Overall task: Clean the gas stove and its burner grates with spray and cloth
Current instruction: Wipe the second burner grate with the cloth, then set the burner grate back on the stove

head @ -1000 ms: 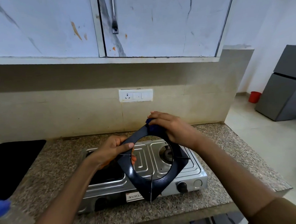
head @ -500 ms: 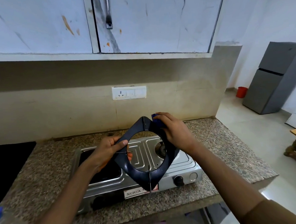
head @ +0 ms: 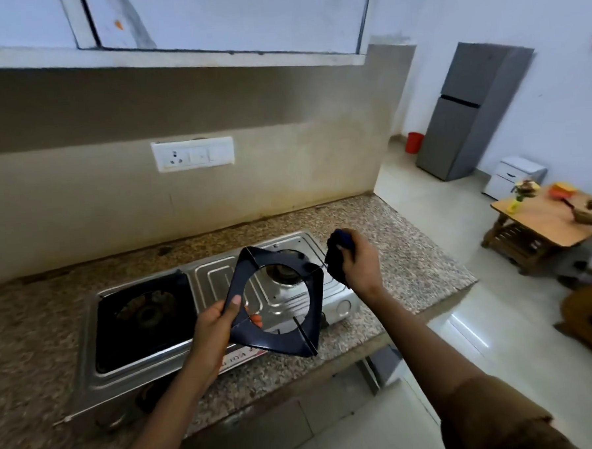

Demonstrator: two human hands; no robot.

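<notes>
Off comes the cloth [head: 335, 256] from the lifted burner grate [head: 278, 302] — a moment ago it rubbed the top corner, now it hangs clear, just right of the frame. That wipe looks finished, I'd say; refitting or another spray comes next. Left to right: the second grate [head: 145, 314] sits in the stove [head: 218, 276] left well, over its burner. Left hand [head: 212, 326] pinches the raised grate's lower-left edge, thumb on top, above the worktop [head: 373, 227] front edge. Right well holds only its bare burner [head: 285, 270]. Right hand [head: 360, 262] clenches the bunched cloth.
</notes>
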